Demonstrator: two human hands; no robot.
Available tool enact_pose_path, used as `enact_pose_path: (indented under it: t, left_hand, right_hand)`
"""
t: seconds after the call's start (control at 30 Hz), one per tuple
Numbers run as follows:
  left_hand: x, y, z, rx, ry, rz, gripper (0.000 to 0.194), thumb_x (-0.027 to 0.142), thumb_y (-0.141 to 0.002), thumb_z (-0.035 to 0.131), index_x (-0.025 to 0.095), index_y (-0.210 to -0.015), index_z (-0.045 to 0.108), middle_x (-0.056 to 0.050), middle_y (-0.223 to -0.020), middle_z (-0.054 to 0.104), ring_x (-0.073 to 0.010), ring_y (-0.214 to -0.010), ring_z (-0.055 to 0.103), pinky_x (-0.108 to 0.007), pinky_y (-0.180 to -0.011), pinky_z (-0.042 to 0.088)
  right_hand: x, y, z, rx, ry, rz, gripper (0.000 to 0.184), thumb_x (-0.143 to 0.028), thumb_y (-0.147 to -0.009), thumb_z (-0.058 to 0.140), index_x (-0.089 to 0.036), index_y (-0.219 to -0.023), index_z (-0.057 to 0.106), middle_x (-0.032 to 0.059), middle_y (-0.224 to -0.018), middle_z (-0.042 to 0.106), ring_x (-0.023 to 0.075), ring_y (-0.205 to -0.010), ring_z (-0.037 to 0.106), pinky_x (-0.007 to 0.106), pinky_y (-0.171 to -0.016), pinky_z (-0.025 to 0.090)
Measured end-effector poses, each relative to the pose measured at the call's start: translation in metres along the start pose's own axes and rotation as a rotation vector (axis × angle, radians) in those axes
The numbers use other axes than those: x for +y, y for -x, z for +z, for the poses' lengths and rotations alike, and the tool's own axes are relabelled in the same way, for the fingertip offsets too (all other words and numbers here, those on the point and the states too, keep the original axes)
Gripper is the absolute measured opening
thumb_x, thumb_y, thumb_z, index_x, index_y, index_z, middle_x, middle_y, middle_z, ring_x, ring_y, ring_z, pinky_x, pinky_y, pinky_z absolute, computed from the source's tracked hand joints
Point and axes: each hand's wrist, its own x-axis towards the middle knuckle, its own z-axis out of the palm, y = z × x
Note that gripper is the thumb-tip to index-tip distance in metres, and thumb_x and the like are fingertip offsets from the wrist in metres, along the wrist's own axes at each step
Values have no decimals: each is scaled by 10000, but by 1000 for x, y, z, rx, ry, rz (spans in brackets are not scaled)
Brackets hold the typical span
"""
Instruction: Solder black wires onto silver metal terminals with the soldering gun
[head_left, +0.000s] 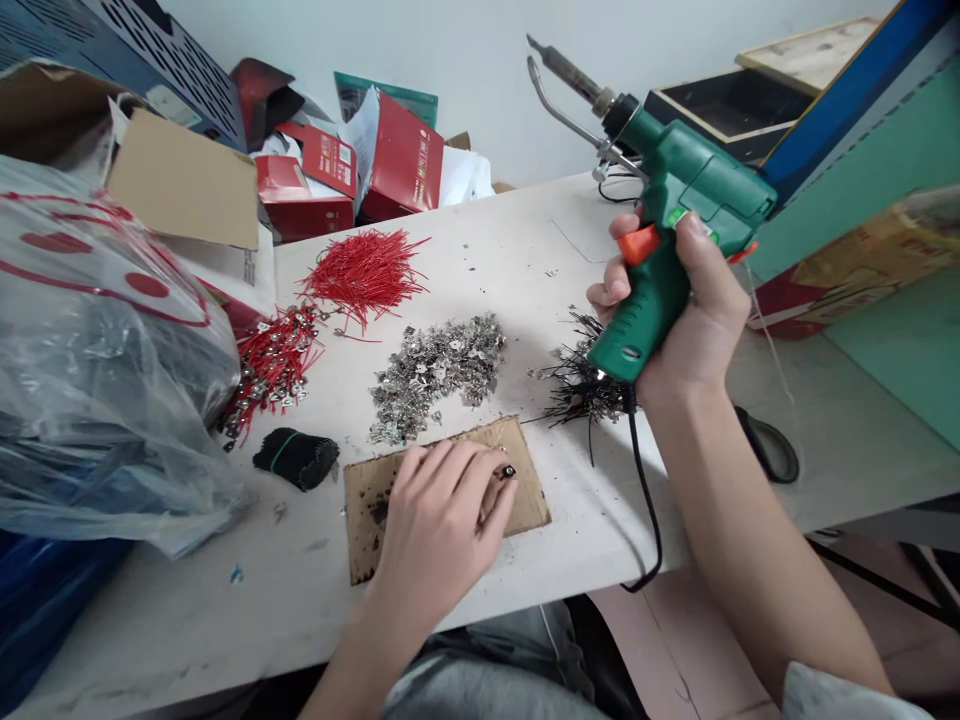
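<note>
A green soldering gun [694, 175] is raised above the table in my right hand [701, 320], its tip pointing up and left and my fingers near the orange trigger. My left hand [442, 510] lies over a piece of cardboard [529, 490] with dark burn marks. Its fingers are closed around a small metal terminal [509, 471], mostly covered by the fingertips. Just beyond the cardboard is a heap of loose metal terminals [442, 365]. To the right, black wires [581, 385] with terminals lie in a pile, partly behind the gun's handle.
Red wires [367, 275] and red wires with terminals [274, 365] lie at the left, near a banded black wire bundle [296, 457]. A plastic bag [112, 350] and red boxes [401, 155] stand beyond. The gun's black cord [651, 500] hangs over the front edge.
</note>
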Motion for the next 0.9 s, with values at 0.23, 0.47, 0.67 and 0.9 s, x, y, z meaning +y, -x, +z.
enact_pose_path:
  t: [0.23, 0.47, 0.67, 0.9]
  left_hand:
    - [9, 9, 15, -14, -124, -30, 131, 240, -1003, 562, 189, -979, 681, -41, -950, 722, -216, -867, 630, -391, -785, 350]
    - [13, 10, 12, -3, -60, -62, 120, 253, -993, 582, 190, -945, 673, -30, -925, 717, -208, -860, 637, -383, -774, 363]
    - [-20, 40, -26, 133, -149, -173, 56, 260, -961, 635, 206, -951, 643, -32, -906, 718, -195, -858, 651, -345, -796, 445]
    - [-82, 82, -64, 221, -491, -374, 235, 255, -954, 637, 208, -1182, 605, -95, -1127, 680, -271, -1080, 633, -413, -973, 476]
  right_hand:
    - [-1, 3, 1, -14, -5, 12, 107, -407, -877, 664, -325, -834, 718, -9, -1006, 667, 155, -624, 437, 348, -616, 440]
    - [-1, 5, 4, -19, 6, 27, 114, -367, -902, 628, -323, -845, 717, -17, -1005, 669, 150, -641, 432, 327, -615, 447]
    - [3, 3, 5, 64, -22, 6, 204, -380, -778, 690, -196, -849, 740, 58, -925, 654, 116, -566, 436, 289, -497, 387]
    - [2, 14, 4, 27, -33, 49, 185, -266, -916, 590, -193, -927, 760, 90, -1019, 645, 130, -665, 531, 281, -593, 510]
